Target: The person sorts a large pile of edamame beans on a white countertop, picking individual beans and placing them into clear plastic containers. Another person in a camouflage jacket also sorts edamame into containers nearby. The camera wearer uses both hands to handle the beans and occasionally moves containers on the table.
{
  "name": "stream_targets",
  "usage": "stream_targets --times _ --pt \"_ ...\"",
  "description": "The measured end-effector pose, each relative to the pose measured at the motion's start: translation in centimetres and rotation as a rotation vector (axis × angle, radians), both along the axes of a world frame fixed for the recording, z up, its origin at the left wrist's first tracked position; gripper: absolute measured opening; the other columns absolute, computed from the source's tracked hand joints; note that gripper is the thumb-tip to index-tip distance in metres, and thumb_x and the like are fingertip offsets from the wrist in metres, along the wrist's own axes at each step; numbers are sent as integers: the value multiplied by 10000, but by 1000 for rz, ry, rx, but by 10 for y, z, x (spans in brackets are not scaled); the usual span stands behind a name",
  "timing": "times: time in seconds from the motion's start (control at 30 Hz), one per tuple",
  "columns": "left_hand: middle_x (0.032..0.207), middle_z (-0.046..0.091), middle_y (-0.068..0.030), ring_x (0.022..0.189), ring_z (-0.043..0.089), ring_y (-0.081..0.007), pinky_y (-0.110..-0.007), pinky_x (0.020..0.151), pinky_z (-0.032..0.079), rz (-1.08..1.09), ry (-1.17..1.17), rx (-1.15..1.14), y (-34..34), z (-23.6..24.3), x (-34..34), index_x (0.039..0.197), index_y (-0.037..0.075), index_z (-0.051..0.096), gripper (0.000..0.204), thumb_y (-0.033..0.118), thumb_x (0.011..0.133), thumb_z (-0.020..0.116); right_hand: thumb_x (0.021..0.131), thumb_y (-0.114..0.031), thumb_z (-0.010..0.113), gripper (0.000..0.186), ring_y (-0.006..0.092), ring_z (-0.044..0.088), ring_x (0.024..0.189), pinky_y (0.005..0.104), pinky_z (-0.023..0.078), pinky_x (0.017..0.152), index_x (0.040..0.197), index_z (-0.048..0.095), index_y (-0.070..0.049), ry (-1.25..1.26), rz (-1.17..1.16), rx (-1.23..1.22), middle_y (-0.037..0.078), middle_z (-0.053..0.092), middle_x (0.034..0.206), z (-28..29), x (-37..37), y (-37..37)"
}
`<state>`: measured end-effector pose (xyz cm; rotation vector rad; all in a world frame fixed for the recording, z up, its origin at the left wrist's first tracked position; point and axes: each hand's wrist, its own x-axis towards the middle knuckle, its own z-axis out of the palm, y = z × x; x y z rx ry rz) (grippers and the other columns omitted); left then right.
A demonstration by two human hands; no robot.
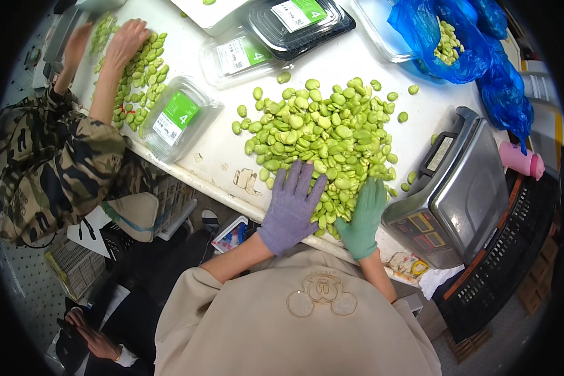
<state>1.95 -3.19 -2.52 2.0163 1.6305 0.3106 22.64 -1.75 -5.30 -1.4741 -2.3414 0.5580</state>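
We rest both hands open, flat: left hand [291, 210] and right hand [363, 216] on the near edge of the bean pile [323, 128], which spreads away across the white bench [213, 144].

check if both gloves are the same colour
No, the left hand wears a purple glove and the right hand a green one, both flat on the broad beans.
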Motion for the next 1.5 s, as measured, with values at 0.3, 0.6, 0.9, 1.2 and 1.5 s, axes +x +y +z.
stream_targets --times 0.3,0.6,0.9,1.2,1.5 --pt "1468 389 -269 1371 363 -445 -558 1096 317 56 -35 256 41 -20 -14 1426 52 461 889 255 639 822 585 -95 731 922 463 377 1366 533 291 1147 1443 412 18 147 -8 79 248 413 1487 -5 -30 57" --pt "1354 484 -200 1273 456 -392 -503 1064 354 148 -142 375 101 -11 -27 1330 21 501 720 277 735 814 747 -120 770 684 436 497 1269 499 395 1075 1361 503 21 200 -49 73 241 538 1359 21 -50 118" --pt "1248 553 -215 1104 550 -394 -472 943 428 245 -100 190 22 38 -46 1320 -33 500 714 238 742 821 807 -125 786 621 354 601 1115 412 503 922 1349 521 25 127 -115 -265 200 605 1231 85 17 13" --pt "974 622 -152 847 600 -336 -454 794 422 208 128 -174 -35 25 -19 1351 -34 473 899 421 674 850 770 -261 829 649 236 655 668 358 527 596 1317 557 -43 0 -245 -563 85 662 901 20 40 -72" --pt "1114 599 -229 909 617 -416 -487 734 500 352 -103 -183 -44 -1 23 1414 -22 419 770 250 790 778 813 -203 764 701 255 652 763 402 532 667 1438 469 -84 154 -264 -616 97 639 928 14 -29 -53"
